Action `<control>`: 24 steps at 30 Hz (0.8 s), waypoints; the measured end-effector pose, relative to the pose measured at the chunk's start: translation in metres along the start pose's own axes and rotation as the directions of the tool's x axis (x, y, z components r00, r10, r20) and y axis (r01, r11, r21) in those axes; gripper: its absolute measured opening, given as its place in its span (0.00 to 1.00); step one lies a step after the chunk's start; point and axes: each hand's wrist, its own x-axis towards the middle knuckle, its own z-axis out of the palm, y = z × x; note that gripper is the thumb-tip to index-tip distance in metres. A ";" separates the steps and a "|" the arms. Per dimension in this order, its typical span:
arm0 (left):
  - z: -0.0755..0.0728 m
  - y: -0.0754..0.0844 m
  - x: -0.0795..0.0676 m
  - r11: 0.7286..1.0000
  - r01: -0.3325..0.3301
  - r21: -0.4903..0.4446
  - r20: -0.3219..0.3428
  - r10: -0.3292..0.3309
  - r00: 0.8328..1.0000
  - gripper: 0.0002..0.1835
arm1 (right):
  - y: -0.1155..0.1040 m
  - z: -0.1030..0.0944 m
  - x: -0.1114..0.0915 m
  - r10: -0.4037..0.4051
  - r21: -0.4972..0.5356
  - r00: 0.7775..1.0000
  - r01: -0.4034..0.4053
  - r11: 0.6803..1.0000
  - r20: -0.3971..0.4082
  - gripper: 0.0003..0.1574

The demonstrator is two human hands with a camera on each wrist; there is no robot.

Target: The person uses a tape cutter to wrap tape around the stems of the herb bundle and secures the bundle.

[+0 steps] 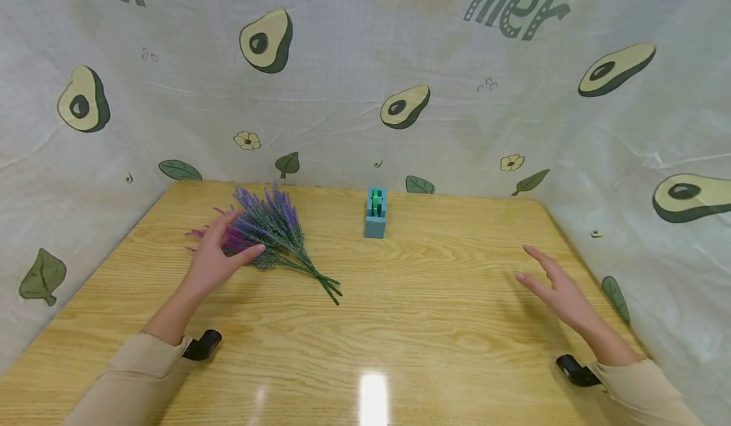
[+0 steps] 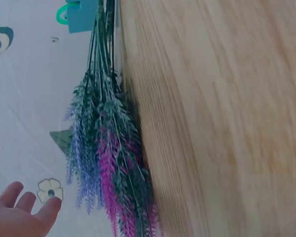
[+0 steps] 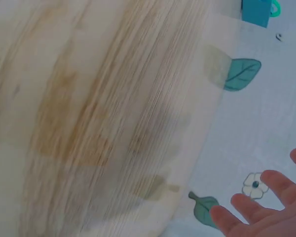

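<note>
We see the flowers (image 1: 280, 223) lying at the left side of the bench (image 1: 434, 324), purple heads toward the back, magenta sprigs (image 1: 235, 240) beneath and beside them, and green stems (image 1: 311, 272) crossing toward the middle. We judge the work with them to be at its very start: they lie loose on their side, nothing lifts them, and any handling is left to do. The left hand (image 1: 214, 258) hangs over the magenta sprigs, its grip slack, thumb and fingers apart, holding nothing; we make out no contact. The right hand (image 1: 556, 296) hovers near the right edge, its grip likewise relaxed and holding nothing.

At the back, near the middle, we find a blue block (image 1: 374, 227) with a green ring (image 1: 375, 199) in it, apart from the flowers. A patterned cloth (image 1: 342, 96) rises behind and at both sides. We see nothing blocking either hand, though the overlapping sprigs could tangle, in our judgement.
</note>
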 end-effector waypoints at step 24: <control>0.053 0.016 0.026 0.984 -0.004 -0.176 0.112 0.024 0.993 0.43 | -0.019 0.026 0.021 -0.054 0.061 0.999 0.053 0.997 0.006 0.41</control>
